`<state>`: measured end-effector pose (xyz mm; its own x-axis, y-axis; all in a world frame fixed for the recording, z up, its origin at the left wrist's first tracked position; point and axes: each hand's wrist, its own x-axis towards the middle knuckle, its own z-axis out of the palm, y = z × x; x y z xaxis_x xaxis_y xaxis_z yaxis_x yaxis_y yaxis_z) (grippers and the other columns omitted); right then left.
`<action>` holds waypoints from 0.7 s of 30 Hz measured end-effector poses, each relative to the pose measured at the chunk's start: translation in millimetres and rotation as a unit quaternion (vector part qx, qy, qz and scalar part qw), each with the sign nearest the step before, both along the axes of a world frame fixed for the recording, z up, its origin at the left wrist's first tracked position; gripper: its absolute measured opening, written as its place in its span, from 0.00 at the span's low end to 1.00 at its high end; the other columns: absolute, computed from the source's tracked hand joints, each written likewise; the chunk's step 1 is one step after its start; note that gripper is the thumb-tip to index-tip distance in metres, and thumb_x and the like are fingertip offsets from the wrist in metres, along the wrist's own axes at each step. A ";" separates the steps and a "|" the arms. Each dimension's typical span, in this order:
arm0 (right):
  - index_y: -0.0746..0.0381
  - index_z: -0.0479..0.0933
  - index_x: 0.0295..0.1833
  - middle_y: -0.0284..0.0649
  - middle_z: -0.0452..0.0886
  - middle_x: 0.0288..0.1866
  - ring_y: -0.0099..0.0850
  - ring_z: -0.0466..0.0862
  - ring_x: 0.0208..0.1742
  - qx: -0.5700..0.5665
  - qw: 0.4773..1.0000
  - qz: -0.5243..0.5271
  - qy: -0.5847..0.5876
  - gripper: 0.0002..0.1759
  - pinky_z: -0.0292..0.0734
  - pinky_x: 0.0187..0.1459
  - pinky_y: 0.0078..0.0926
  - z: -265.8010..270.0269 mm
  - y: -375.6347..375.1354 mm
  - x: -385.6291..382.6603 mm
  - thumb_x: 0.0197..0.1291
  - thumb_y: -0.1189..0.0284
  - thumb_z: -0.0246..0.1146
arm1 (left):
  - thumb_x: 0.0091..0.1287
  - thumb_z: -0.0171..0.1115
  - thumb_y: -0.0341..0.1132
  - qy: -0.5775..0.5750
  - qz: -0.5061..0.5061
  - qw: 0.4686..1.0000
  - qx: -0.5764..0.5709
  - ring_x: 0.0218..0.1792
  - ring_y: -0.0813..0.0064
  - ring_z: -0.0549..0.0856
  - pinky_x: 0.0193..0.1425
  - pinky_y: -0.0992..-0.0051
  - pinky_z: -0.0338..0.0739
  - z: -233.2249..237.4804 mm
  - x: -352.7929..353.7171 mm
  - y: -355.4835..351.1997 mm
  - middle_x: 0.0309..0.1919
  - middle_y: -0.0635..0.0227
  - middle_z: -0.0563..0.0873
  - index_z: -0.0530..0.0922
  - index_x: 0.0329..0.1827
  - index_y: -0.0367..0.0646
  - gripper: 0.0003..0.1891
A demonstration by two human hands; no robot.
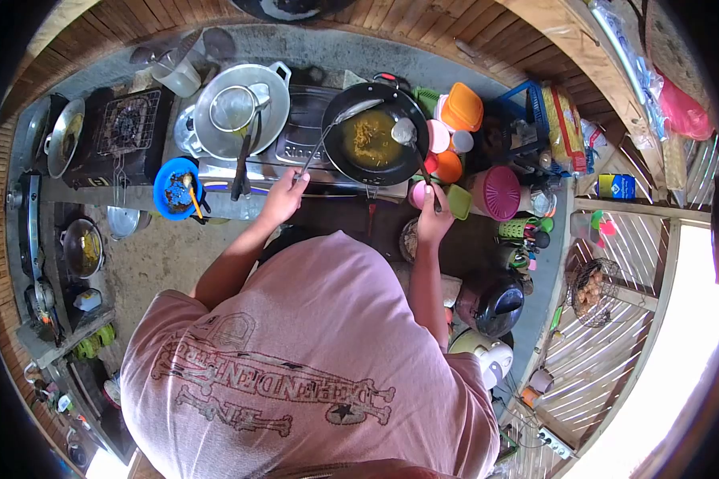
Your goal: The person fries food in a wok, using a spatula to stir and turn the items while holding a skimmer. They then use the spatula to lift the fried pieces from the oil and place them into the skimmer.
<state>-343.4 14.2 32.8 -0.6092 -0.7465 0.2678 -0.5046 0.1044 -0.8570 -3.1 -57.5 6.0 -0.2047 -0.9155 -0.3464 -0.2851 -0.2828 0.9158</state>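
A black wok sits on the stove, with yellow oil and a clump of small golden-brown pieces in it. My left hand is closed around the thin handle of a metal spatula, whose blade rests near the wok's far left side. My right hand grips the dark handle of a ladle; its round head is over the wok's right part. What the ladle's bowl contains is too small to make out.
Left of the wok stand a large metal pan with a strainer and a blue bowl holding dark food and an orange-handled spoon. Plastic containers crowd the right side. A pink-lidded tub and a dark pot are nearer.
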 end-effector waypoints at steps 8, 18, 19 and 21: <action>0.76 0.82 0.57 0.50 0.91 0.46 0.32 0.90 0.43 0.005 0.958 -0.033 -0.286 0.22 0.85 0.51 0.29 -24.6 -5.9 -1.7 0.74 0.64 0.67 | 0.81 0.57 0.50 -0.005 -0.002 1.000 -0.004 0.17 0.77 0.78 0.24 0.70 0.72 -2.1 2.6 -0.3 0.19 0.71 0.77 0.76 0.56 0.42 0.19; 0.71 0.84 0.58 0.43 0.91 0.49 0.27 0.88 0.50 -0.005 0.985 0.072 -0.154 0.16 0.80 0.58 0.26 -4.5 12.0 10.0 0.73 0.71 0.68 | 0.81 0.57 0.49 -0.009 0.008 1.000 -0.002 0.17 0.77 0.77 0.24 0.71 0.71 7.0 1.5 0.3 0.18 0.71 0.76 0.76 0.56 0.41 0.18; 0.71 0.84 0.58 0.43 0.91 0.49 0.27 0.88 0.50 -0.003 0.985 0.072 -0.154 0.16 0.80 0.58 0.26 -2.3 12.8 10.0 0.73 0.71 0.68 | 0.81 0.57 0.49 -0.007 0.008 1.000 -0.010 0.17 0.77 0.77 0.24 0.71 0.71 7.6 0.7 0.8 0.19 0.71 0.76 0.76 0.56 0.41 0.18; 0.69 0.85 0.58 0.42 0.91 0.48 0.27 0.87 0.49 -0.021 0.993 0.062 -0.100 0.15 0.79 0.59 0.26 2.8 12.3 10.7 0.72 0.70 0.69 | 0.81 0.57 0.49 -0.006 0.008 1.000 -0.018 0.17 0.77 0.77 0.24 0.71 0.71 5.5 0.8 1.9 0.19 0.71 0.76 0.76 0.56 0.41 0.18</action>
<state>-332.8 26.5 35.6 -0.5575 -0.8098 0.1830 -0.3297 0.0136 -0.9440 -2.3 -55.6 11.6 -0.1852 -0.9309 -0.3148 -0.2925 -0.2537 0.9220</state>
